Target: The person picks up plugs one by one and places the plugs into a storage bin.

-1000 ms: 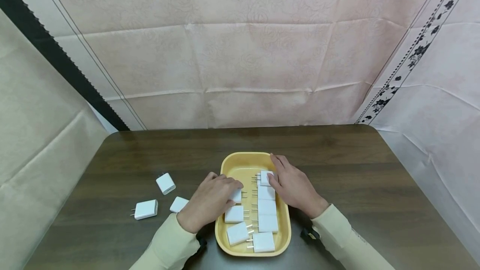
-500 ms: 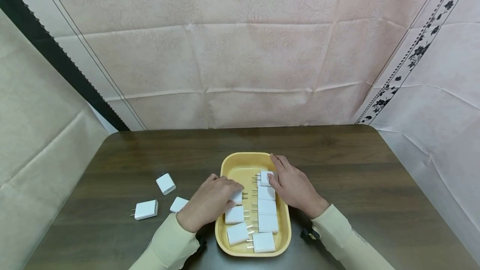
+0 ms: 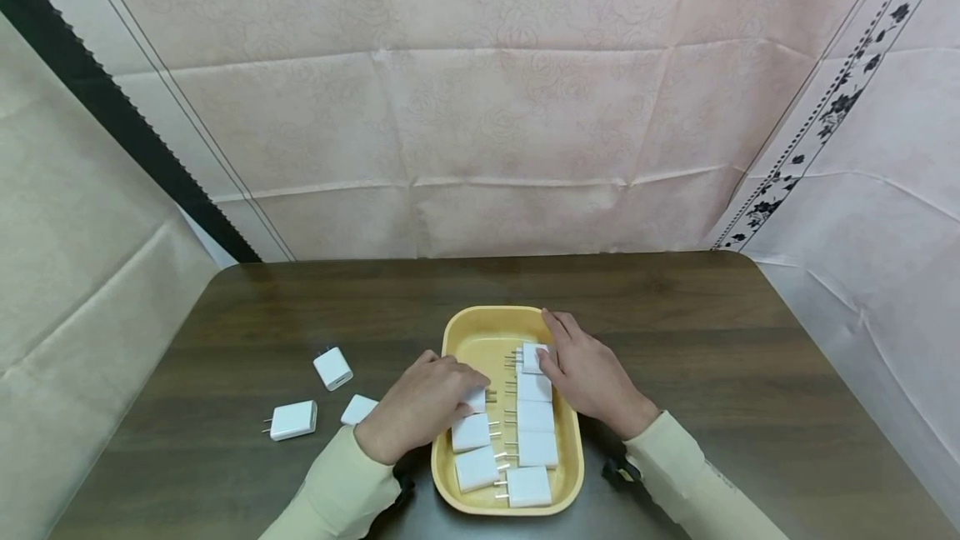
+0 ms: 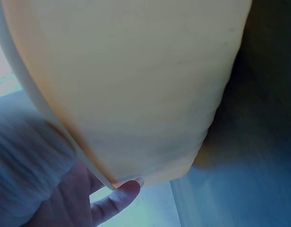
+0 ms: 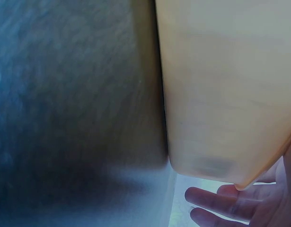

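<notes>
A yellow tray (image 3: pixel 566 486) lies on the table, holding two columns of white plug-in chargers, prongs pointing inward. Over its left side, my left hand (image 3: pixel 427 402) pinches the uppermost charger (image 3: pixel 474 399) of the left column; the fingers partly cover it. Directly below are a second charger (image 3: pixel 470 432) and a tilted one (image 3: pixel 476 468). My right hand (image 3: pixel 592 373) rests on the tray's right rim, fingers along the edge, thumb at the top charger (image 3: pixel 533 358) of the right column. Both wrist views show mostly the tray's outer wall (image 4: pixel 145 85), with right-hand fingers (image 5: pixel 216 201) beyond its corner.
Left of the tray, three loose chargers lie on the brown table (image 3: pixel 660 298): one farther back (image 3: pixel 332 368), one at the far left (image 3: pixel 293 421) and one beside my left wrist (image 3: pixel 358 409). Pale cloth (image 3: pixel 480 132) hangs behind the table.
My left hand has shifted very slightly toward me at the left column's uppermost charger. The right hand stays in place, and the loose chargers lie as before.
</notes>
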Demonstrator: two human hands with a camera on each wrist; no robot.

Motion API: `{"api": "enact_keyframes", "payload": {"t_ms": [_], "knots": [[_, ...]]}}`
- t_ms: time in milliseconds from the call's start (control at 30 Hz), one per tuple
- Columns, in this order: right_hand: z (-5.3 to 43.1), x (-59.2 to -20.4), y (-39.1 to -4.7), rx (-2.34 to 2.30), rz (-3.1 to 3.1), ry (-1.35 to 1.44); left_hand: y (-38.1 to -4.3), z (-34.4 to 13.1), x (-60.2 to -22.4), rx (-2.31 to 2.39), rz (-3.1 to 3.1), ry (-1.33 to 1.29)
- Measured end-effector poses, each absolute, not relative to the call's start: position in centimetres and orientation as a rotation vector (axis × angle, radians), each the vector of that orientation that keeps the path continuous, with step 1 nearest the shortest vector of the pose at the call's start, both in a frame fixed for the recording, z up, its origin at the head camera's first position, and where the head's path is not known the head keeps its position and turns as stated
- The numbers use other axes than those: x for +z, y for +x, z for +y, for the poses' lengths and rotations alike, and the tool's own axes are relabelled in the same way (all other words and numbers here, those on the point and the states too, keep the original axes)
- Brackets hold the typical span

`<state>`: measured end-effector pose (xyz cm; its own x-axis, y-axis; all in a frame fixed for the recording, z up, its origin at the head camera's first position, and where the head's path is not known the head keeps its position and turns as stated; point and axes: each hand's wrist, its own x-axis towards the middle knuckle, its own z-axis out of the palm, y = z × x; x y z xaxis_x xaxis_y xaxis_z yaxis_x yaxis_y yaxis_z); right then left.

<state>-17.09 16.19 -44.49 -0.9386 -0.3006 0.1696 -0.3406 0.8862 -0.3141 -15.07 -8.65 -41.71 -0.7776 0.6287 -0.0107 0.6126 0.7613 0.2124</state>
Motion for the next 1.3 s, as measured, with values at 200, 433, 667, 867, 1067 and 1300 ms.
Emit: {"api": "enact_keyframes", "payload": {"t_ms": [200, 433, 667, 867, 1067, 1300], "knots": [[16.23, -44.57, -17.12, 0.519, -2.931, 0.506, -15.04, -8.58, -41.69, 0.306, 2.860, 1.011], [16.22, -44.57, -17.08, 0.524, -2.923, 0.508, -15.10, -8.52, -41.63, 0.321, 2.854, 0.990], [16.24, -44.62, -17.11, 0.525, -2.940, 0.494, -15.06, -8.48, -41.64, 0.324, 2.847, 0.989], [16.23, -44.61, -17.10, 0.523, -2.937, 0.500, -15.05, -8.46, -41.63, 0.323, 2.845, 0.982], [16.20, -44.62, -17.11, 0.526, -2.929, 0.505, -15.06, -8.45, -41.62, 0.324, 2.845, 0.990], [16.17, -44.52, -17.05, 0.533, -2.923, 0.511, -15.12, -8.55, -41.66, 0.335, 2.840, 1.022]]}}
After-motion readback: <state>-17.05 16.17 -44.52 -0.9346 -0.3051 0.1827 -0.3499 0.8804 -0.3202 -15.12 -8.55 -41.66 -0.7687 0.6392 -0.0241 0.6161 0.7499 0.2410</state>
